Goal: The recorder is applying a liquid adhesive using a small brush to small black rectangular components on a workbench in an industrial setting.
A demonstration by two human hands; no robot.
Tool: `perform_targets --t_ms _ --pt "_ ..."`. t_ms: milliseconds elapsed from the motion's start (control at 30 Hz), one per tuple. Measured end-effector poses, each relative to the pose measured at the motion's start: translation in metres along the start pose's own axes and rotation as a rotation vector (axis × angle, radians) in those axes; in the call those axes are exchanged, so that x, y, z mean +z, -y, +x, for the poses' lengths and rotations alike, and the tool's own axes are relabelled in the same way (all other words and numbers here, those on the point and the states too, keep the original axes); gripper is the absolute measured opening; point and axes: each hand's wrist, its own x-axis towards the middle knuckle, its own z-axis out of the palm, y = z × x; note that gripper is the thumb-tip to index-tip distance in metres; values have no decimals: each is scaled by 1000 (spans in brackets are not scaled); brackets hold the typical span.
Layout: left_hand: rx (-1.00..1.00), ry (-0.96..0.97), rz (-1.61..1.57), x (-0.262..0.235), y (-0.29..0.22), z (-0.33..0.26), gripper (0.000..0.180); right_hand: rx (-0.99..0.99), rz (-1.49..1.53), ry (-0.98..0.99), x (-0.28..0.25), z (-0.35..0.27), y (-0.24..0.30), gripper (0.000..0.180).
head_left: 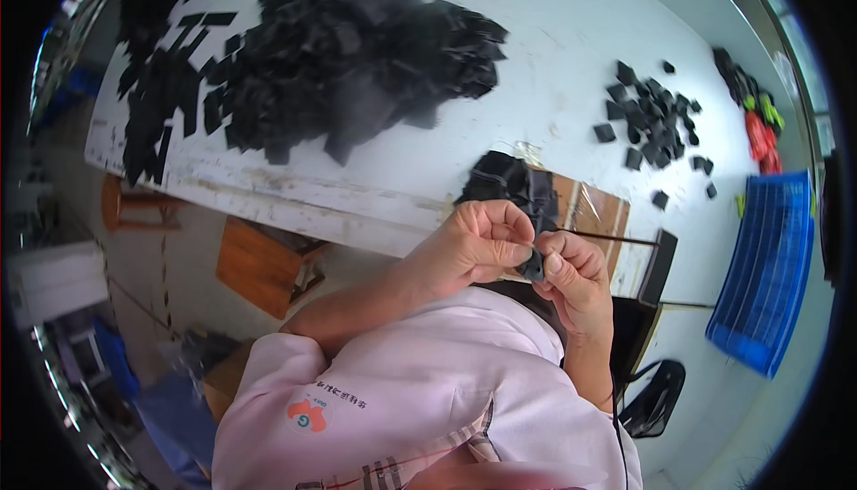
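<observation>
My left hand [482,242] and my right hand [573,278] meet in front of my chest, at the table's near edge. Between them is a small dark piece of what looks like fabric [533,267], pinched by the fingertips of both. Most of it is covered by the fingers, so its exact shape is hidden. Just beyond the hands, black cloth pieces [502,176] lie beside and partly over a brown board [603,209]. A thin dark rod [611,238] runs to the right from behind my right hand.
A large heap of black flat pieces [357,53] covers the white table's [544,53] far left. Smaller black squares [656,120] lie scattered at the right. Beyond the right edge stands a blue plastic basket [763,271]. Wooden stools [268,267] stand below left.
</observation>
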Motion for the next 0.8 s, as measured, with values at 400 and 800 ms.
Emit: perform_targets --t_ms 400,800 --pt "-160 175 -91 66 27 82 13 -374 -260 -401 -48 -48 50 22" --pt "-41 85 -276 58 37 96 11 -218 4 -47 -93 -7 49 22"
